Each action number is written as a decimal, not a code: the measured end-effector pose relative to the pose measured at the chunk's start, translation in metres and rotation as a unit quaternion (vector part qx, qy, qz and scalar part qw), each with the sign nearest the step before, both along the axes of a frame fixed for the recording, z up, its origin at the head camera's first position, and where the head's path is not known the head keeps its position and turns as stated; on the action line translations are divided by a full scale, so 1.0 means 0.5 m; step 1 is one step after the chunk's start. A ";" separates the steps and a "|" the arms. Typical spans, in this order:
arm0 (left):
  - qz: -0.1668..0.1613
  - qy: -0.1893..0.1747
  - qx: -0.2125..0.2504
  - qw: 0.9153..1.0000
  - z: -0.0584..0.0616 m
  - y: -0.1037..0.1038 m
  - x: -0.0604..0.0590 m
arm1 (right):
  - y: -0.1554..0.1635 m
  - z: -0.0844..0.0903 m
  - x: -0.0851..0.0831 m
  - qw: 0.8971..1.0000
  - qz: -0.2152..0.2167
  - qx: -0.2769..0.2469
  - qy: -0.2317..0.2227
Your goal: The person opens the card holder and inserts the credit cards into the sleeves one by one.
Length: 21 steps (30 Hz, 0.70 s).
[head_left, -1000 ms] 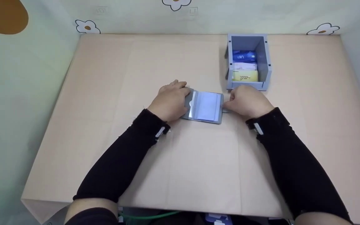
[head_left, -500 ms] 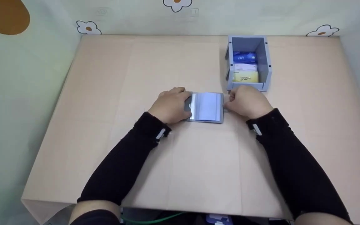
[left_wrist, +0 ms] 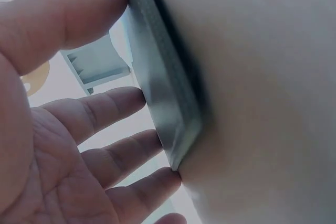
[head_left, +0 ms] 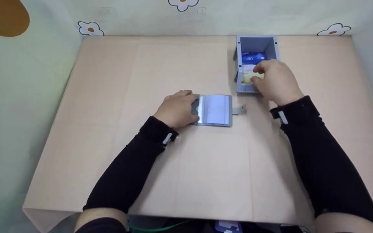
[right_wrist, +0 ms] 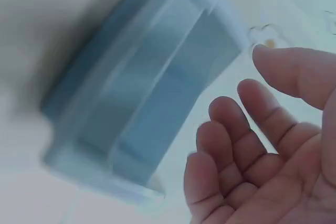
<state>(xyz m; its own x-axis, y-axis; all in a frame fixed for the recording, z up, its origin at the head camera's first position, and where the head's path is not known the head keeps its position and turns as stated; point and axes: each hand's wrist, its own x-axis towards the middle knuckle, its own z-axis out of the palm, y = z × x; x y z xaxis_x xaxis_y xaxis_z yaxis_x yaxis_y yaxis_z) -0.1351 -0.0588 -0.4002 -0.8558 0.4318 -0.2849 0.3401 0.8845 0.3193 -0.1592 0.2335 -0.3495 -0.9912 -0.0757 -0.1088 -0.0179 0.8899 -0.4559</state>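
Observation:
A grey card holder (head_left: 217,110) lies opened flat on the table, with clear plastic sleeves showing and its snap strap (head_left: 239,109) sticking out to the right. On its left cover rests my left hand (head_left: 177,109); in the left wrist view the thumb and fairly straight fingertips touch the cover's surface (left_wrist: 157,72). Over the front of a grey bin (head_left: 238,58) hovers my right hand (head_left: 278,81), thumb and fingers apart with nothing between them. Partly behind those fingers are a yellow card (head_left: 248,77) and a pale card (head_left: 248,68); a blue card (head_left: 254,57) is farther back.
The bin's raised walls stand around the cards, near the table's back edge. A beige cloth (head_left: 134,81) covers the table. Behind it is a pale wall hanging (head_left: 141,19) with flower prints.
My right hand has let go of the snap strap and moved up and right to the bin, its fingers spreading. My left hand slid down slightly earlier and stays on the cover.

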 end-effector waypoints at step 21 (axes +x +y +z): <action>-0.002 0.004 -0.002 1.000 0.000 0.001 0.001 | 0.008 -0.014 -0.103 0.977 0.094 0.175 -0.071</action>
